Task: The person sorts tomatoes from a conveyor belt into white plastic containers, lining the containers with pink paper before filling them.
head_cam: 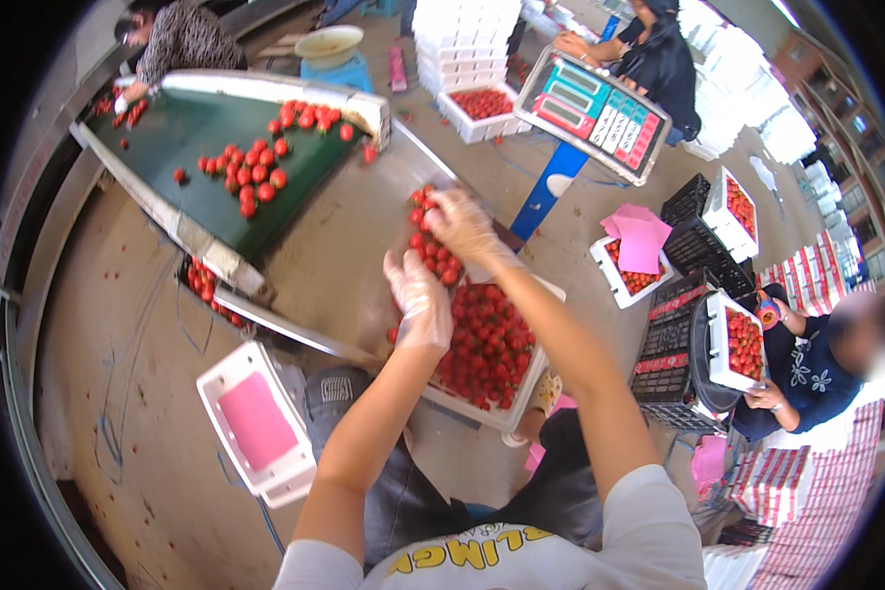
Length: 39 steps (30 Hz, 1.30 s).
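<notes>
My left hand [419,299], in a clear plastic glove, lies palm inward along the near side of a group of cherry tomatoes [438,259], its thumb apart from its fingers. On the far side my right hand [463,225], gloved likewise, bends its fingers against the same tomatoes; whether it grips any is hidden. The group sits at the lower end of a metal chute [324,273]. Directly below that end stands a white plastic crate [473,415] heaped with red cherry tomatoes [487,346].
A green conveyor belt [214,118] carrying more tomatoes leads to the chute; a person reaches over its far end. A weighing-scale display [594,114] rises on a blue post [549,188]. A white crate with pink lining [258,424] is at left. Another person holds a filled crate [737,343] at right.
</notes>
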Tool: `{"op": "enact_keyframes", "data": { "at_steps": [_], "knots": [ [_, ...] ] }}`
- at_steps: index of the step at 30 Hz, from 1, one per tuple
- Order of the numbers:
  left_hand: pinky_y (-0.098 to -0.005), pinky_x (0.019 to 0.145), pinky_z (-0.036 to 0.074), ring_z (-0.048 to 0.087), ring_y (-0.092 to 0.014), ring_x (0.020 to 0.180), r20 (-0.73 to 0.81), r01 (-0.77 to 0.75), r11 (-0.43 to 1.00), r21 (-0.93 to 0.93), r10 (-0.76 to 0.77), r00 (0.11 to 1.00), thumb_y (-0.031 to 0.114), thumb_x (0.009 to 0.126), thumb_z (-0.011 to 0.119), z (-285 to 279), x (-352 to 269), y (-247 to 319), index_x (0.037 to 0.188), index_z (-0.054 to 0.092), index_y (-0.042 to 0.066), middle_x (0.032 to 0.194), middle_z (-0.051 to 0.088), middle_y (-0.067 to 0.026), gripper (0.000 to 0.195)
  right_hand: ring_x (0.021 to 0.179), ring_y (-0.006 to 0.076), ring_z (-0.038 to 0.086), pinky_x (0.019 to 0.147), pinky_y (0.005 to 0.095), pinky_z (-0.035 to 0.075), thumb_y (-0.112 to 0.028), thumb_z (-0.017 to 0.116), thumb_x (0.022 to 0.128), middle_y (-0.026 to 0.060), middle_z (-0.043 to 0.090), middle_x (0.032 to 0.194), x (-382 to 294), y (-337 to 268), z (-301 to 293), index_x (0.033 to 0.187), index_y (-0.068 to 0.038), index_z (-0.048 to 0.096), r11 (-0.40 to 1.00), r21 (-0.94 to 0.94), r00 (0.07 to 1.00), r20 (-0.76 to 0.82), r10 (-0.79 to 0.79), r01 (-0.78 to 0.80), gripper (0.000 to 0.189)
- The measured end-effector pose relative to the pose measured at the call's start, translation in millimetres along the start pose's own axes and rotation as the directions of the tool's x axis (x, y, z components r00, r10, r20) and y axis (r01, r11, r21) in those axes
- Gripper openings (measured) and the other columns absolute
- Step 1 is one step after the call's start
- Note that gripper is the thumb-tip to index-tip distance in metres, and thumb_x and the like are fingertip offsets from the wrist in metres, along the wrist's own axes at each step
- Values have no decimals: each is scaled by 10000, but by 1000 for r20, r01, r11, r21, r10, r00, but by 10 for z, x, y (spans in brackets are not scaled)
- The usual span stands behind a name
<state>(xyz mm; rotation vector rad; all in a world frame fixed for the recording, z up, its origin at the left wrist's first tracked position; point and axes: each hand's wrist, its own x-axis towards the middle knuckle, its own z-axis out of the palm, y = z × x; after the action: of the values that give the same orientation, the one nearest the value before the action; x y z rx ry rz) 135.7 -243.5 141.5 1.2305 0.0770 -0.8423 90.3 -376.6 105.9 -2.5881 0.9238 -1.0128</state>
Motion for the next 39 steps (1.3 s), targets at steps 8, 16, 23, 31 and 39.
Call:
{"op": "enact_keyframes", "data": {
  "at_steps": [8, 16, 23, 31, 39],
  "knots": [
    [-438, 1077, 229, 288, -290, 1341, -79, 426, 905, 24, -423, 903, 352, 936, 377, -184, 283, 79, 1432, 251, 239, 1497, 267, -68, 524, 1166, 373, 464, 918, 514, 443, -559, 444, 878, 148, 405, 1332, 183, -123, 338, 1254, -217, 527, 968, -243, 909, 387, 154, -61, 515],
    [-609, 1046, 164, 329, -273, 1328, 346, 484, 875, -19, -448, 824, 542, 936, 196, -163, 101, 322, 1426, 284, 171, 1451, 350, -57, 620, 1107, 407, 487, 922, 528, 416, -634, 412, 850, 186, 431, 1257, -26, -120, 93, 1164, -216, 560, 976, -195, 820, 539, 192, -100, 543],
    [-584, 1054, 228, 239, -256, 1370, 283, 459, 874, -161, -404, 870, 549, 941, 292, -112, 374, -32, 1458, 135, 152, 1509, 189, -83, 670, 1089, 383, 514, 926, 444, 419, -602, 385, 887, 168, 536, 1169, -116, 44, 158, 1138, -216, 558, 996, -51, 846, 525, 89, -72, 492],
    [-617, 1047, 208, 227, -310, 1364, 316, 481, 847, -228, -403, 859, 544, 930, 322, -88, 521, -87, 1419, 254, 205, 1509, 161, -62, 598, 1107, 372, 515, 944, 448, 399, -565, 365, 911, 197, 569, 1143, -53, 28, 162, 1171, -174, 539, 987, 41, 820, 562, 108, -157, 501],
    [-647, 1037, 209, 136, -329, 1392, 372, 443, 823, -354, -311, 875, 538, 935, 333, -37, 550, -227, 1331, 401, 212, 1512, 134, -49, 517, 1129, 354, 498, 943, 424, 395, -490, 422, 911, 169, 567, 1154, 16, -120, 1, 1173, -153, 529, 941, 121, 729, 666, 158, -315, 440]
  ]
}}
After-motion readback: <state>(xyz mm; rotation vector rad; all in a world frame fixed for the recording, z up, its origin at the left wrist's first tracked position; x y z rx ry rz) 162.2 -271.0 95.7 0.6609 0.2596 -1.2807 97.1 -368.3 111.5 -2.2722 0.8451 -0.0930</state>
